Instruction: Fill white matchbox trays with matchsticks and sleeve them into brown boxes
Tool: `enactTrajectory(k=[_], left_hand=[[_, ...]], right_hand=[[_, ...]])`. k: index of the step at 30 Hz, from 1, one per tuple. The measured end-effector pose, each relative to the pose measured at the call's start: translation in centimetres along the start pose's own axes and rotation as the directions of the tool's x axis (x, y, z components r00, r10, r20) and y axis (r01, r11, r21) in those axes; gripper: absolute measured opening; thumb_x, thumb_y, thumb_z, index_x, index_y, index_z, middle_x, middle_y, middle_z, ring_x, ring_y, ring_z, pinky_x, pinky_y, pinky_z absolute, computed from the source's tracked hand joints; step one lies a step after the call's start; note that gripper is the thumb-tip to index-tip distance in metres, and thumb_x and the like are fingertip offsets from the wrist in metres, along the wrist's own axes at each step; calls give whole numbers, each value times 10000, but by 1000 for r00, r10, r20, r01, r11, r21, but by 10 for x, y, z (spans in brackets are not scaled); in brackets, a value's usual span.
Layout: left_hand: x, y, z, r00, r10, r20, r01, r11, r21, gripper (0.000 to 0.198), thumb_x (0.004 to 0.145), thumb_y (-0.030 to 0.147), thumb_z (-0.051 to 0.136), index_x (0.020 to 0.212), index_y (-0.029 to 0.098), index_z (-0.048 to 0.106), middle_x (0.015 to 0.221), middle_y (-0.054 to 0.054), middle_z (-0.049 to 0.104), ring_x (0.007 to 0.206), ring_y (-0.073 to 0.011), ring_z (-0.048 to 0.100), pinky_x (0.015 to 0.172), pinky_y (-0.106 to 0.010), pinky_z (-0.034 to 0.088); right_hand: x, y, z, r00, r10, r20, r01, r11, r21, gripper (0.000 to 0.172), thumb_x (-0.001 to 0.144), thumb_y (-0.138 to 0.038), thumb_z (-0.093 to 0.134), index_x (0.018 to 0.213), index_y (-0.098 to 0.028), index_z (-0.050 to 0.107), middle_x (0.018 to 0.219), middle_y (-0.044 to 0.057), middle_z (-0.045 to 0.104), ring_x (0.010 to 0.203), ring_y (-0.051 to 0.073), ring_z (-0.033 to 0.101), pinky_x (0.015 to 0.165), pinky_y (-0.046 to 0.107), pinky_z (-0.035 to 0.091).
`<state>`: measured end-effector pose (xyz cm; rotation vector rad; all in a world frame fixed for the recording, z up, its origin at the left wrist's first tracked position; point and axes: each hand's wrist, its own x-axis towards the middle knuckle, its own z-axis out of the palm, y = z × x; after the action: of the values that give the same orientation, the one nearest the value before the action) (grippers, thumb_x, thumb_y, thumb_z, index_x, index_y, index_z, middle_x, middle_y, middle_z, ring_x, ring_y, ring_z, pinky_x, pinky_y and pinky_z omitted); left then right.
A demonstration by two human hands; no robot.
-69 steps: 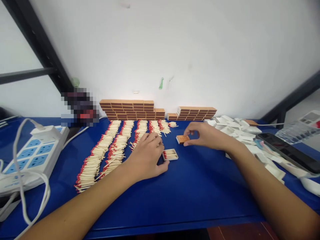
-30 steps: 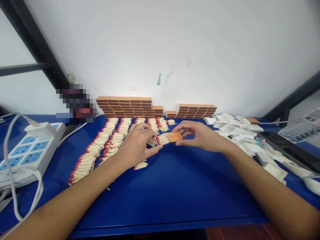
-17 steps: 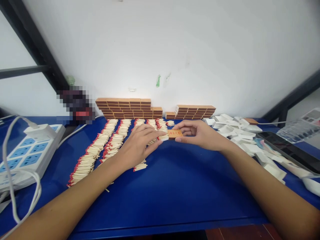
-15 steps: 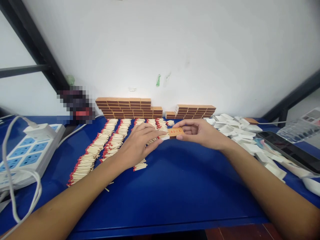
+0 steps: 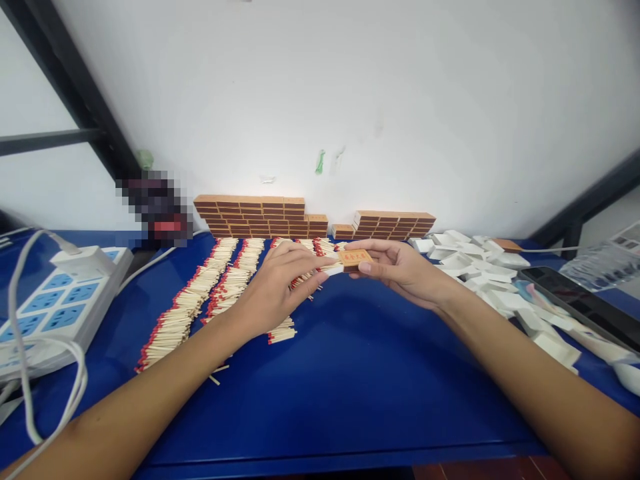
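Observation:
In the head view my right hand (image 5: pixel 393 270) grips an orange matchbox sleeve (image 5: pixel 355 259) between thumb and fingers. A white matchbox tray (image 5: pixel 334 269) with matches in it sticks out of the sleeve's left end. My left hand (image 5: pixel 287 283) is closed on that tray, thumb in front and fingers over the top. Long rows of red-tipped matches (image 5: pixel 186 303) lie on the blue table to the left, and a small bundle of matches (image 5: pixel 283 331) lies just below my left hand. My left fingers partly cover the rows behind them.
Stacked matchboxes (image 5: pixel 250 217) line the wall, with a shorter stack (image 5: pixel 395 223) to their right. White empty trays (image 5: pixel 465 260) are heaped at the right beside a black phone (image 5: pixel 580 310). A white power strip (image 5: pixel 70 300) with cables stands on the left of the blue table (image 5: pixel 350 380).
The view has shifted slightly. Both hands stay at the matchbox, with the sleeve and tray still held end to end; the right hand's grip has turned a little.

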<state>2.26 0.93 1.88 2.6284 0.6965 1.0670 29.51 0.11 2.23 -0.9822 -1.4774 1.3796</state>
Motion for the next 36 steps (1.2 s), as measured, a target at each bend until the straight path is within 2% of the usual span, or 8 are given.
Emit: enactTrajectory(k=[6,10,16,22,27,30,36], left_hand=[[0,1,2,999,19,-41,-21,998,-51,274,1069,291,583,1312,269,708,1151,-34,772,1116,-216,605,1053,-432,471],[1,0,3,997,24,-77,-30,996,-84,281,1063,295,597,1317,272,714,1141,-38,778,1099,-216,611,1042,-432,473],[2,1,2,995,19,-95,-33,989,-146,274,1047,267,623,1300,273,729,1215,-41,778,1166,-222,600,1073,-423,460],[0,1,5,996,23,-80,-34,990,-133,287,1036,296,649,1313,262,718,1145,-46,781,1139,-226,614,1034,-409,489],[-4,1,8,985,-142,-96,131,985,-112,437,987,368,723,1400,249,647,1285,-76,726,1200,-232,637,1056,-403,504],[-3,2,8,966,-234,-107,216,963,-161,453,938,426,773,1346,250,685,1233,-64,742,1148,-232,671,1039,-394,514],[2,11,4,867,-497,-16,449,797,-403,443,929,523,737,1248,217,748,1021,-41,810,946,-205,740,837,-308,544]], right_hand=[[-2,-4,3,999,-20,-32,18,998,-59,513,778,-431,920,1231,-241,770,1254,88,769,1076,226,700,939,405,624],[-3,-5,5,999,-45,-28,43,998,-54,502,802,-433,903,1243,-238,765,1212,84,771,1019,214,698,955,422,615],[-4,-7,5,995,-81,50,81,997,4,454,850,-389,872,1266,-251,755,1213,80,755,1046,211,689,910,384,626],[-5,-1,8,987,-89,133,89,996,0,445,905,-357,827,1325,-258,720,1234,76,743,1028,188,691,854,332,620],[-5,1,15,986,-92,136,94,996,-8,461,923,-386,805,1353,-255,701,1191,83,750,1019,211,705,809,342,617],[-5,2,17,989,-89,121,90,996,-2,456,924,-382,805,1351,-258,700,1210,81,747,1024,206,704,812,335,613],[-7,2,19,988,-131,85,133,991,-18,433,942,-355,787,1353,-263,690,1273,78,727,1076,198,673,836,318,616]])
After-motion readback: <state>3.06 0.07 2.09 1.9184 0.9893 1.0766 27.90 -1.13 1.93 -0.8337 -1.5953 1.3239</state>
